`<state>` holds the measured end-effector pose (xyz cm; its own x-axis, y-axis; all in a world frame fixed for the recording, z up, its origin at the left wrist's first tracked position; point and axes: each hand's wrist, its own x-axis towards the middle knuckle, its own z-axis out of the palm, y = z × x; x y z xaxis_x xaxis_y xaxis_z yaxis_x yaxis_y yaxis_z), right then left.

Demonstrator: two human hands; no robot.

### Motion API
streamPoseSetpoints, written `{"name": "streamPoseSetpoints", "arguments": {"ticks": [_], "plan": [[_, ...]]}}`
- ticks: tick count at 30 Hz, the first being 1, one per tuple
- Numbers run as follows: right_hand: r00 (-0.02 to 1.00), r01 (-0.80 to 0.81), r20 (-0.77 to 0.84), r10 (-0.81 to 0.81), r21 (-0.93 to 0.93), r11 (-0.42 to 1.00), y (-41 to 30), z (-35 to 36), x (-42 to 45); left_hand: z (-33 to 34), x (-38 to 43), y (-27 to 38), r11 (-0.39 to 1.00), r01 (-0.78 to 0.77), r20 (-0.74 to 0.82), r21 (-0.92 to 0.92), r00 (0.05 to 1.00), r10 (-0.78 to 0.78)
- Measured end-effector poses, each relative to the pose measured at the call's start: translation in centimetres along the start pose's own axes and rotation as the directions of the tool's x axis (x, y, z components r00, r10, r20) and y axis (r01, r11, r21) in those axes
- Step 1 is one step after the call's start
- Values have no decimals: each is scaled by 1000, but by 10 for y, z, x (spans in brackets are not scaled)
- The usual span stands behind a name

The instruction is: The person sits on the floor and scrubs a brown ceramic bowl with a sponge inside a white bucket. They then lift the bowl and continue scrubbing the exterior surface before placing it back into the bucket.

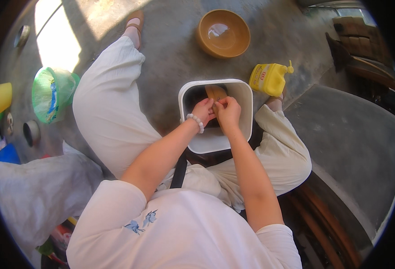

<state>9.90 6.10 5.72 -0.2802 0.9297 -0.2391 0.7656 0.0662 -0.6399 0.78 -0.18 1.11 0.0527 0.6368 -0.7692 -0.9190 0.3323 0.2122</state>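
Note:
Between my thighs stands a white square bucket [248,134] with rounded corners, its inside dark toward the far side. Both hands are over its opening. A long tan item [214,91] is held there; my fingers hide much of it, so I cannot tell exactly what it is. My left hand [204,110], with a pale bead bracelet [196,122] at the wrist, pinches it from the left. On the other side, my right hand [229,112] grips it with bent fingers. The fingertips of both hands almost meet on it.
Beyond the bucket a brown bowl [224,35] sits on the concrete floor [170,60]. A yellow pump jug [268,79] stands by my right foot. Leftward are a green basket lined with plastic [56,95], a metal ring [32,133] and a whitish sack [39,191].

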Motion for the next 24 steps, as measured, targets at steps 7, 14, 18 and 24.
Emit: {"name": "streamPoseSetpoints", "arguments": {"ticks": [7,14,18,24], "plan": [[998,18,56,-15,-45,999,14,-27,-52,-3,26,5,953,-48,-9,-300,999,48],[998,-59,-4,59,-44,997,11,-33,-33,12,-17,-27,998,4,6,56,1000,-4],[991,-68,104,80,-116,991,20,-46,-33,5,-19,-27,995,0,37,95,999,-4],[990,-69,115,78,-81,994,15,-40,-37,9,-9,-5,991,-38,18,129,999,36]]}}
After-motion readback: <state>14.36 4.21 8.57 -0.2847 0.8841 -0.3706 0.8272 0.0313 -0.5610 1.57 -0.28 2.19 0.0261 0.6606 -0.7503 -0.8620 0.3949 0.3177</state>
